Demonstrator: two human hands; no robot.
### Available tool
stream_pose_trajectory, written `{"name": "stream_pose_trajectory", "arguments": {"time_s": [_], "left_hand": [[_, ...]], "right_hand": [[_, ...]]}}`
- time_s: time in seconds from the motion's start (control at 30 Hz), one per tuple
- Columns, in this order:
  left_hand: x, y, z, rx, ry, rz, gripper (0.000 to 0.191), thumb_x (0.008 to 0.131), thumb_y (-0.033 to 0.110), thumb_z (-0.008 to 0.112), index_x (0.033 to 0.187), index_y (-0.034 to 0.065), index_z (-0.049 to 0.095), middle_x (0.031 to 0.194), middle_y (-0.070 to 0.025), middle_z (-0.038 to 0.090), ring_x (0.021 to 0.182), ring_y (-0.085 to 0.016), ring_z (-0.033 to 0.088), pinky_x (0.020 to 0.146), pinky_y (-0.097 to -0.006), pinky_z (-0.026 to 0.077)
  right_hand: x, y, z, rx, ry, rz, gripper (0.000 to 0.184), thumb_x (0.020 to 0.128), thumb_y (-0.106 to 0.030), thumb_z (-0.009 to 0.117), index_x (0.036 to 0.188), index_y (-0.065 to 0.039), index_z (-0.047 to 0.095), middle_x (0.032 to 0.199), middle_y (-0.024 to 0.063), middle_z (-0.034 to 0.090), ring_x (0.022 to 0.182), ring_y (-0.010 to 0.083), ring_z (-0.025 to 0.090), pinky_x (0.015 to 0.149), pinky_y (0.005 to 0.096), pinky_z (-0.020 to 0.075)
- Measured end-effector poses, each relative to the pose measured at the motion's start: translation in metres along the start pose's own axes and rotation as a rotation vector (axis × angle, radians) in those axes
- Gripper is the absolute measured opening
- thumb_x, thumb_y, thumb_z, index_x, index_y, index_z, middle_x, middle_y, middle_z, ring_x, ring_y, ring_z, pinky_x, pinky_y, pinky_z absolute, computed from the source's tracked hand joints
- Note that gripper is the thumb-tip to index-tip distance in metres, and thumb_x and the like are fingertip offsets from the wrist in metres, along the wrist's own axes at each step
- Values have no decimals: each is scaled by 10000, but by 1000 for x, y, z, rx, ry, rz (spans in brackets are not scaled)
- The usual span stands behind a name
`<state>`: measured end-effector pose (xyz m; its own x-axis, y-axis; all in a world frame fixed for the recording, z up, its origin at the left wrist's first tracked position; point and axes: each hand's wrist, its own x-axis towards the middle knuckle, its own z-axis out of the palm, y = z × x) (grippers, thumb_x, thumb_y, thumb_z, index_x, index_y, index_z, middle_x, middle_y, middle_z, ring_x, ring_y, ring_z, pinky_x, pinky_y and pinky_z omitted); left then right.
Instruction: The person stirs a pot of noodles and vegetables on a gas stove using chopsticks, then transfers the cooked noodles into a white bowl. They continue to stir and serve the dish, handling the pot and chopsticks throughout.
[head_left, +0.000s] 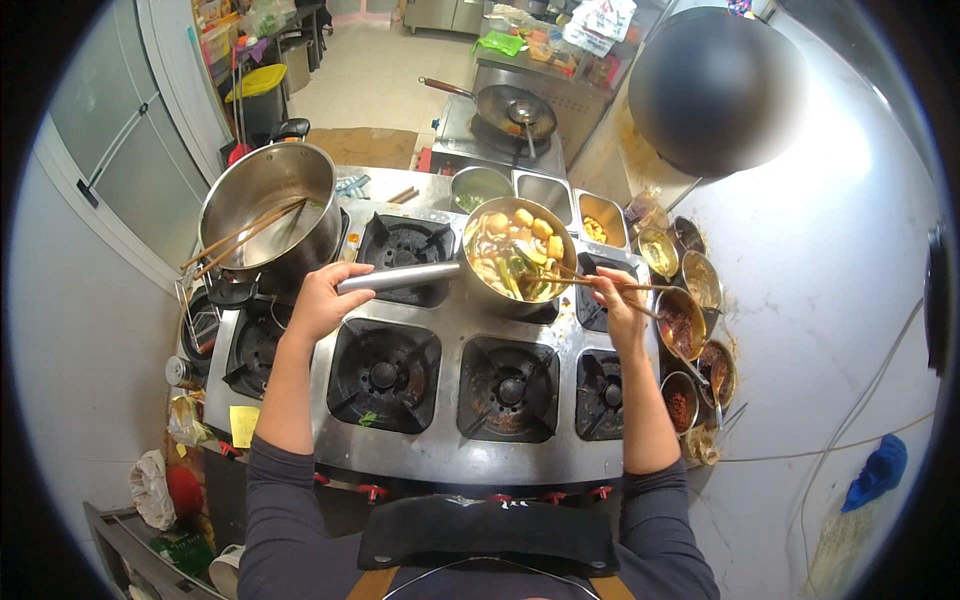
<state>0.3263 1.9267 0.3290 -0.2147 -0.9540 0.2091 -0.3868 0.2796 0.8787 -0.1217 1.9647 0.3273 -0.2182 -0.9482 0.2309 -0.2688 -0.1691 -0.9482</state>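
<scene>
My left hand (324, 298) grips the end of the metal handle (405, 277) of a saucepan (493, 301). The saucepan rests over a back burner of the steel gas range. Inside it is a broth with yellowish balls, sliced pieces and green vegetables (517, 274). At the pan's right side, my right hand (616, 300) holds a pair of long wooden chopsticks (581, 281). Their tips are down among the food, and their back ends stretch over the seasoning bowls.
A large stockpot (300, 244) with chopsticks across it stands at the left. Several bare burners (384, 373) lie in front. Metal containers (544, 196) line the back; seasoning bowls (680, 401) crowd the right edge. A wok (517, 109) with a ladle sits on a farther stove.
</scene>
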Motion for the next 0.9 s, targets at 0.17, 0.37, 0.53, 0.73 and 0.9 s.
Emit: {"name": "stream_pose_trajectory", "arguments": {"time_s": [0.17,0.37,0.53,0.73,0.9], "left_hand": [[-1,2,-2,12,-16,-18,368,738,124,765,1076,5,681,969,-106,684,849,-160,643,784,-283,492],[-3,4,-1,39,-6,-28,360,732,87,753,1077,9,685,1006,-81,686,911,-147,634,834,-273,475],[-4,5,0,64,11,-49,376,729,103,760,1085,9,683,1007,-90,690,910,-153,639,836,-280,477],[-7,6,3,41,40,-25,392,732,126,766,1096,11,679,1014,-119,691,900,-163,648,825,-285,488],[-7,7,2,64,30,-15,393,741,127,764,1104,6,673,1010,-124,694,876,-161,655,805,-277,495]], "right_hand": [[4,44,31,419,273,54,254,921,-135,624,1157,-50,588,978,138,690,839,211,692,668,284,575],[-7,45,32,783,456,334,210,900,-108,640,1083,-43,559,974,118,635,825,276,686,689,346,615],[1,-6,24,645,432,217,145,927,-116,591,1040,-26,601,922,174,679,794,271,701,650,325,627],[4,-111,9,-149,65,-198,117,903,-104,633,972,-13,663,867,99,699,759,162,692,647,268,582],[-4,-88,70,-204,-267,-100,120,867,-62,669,978,-30,701,888,55,695,783,100,643,653,223,512]]}}
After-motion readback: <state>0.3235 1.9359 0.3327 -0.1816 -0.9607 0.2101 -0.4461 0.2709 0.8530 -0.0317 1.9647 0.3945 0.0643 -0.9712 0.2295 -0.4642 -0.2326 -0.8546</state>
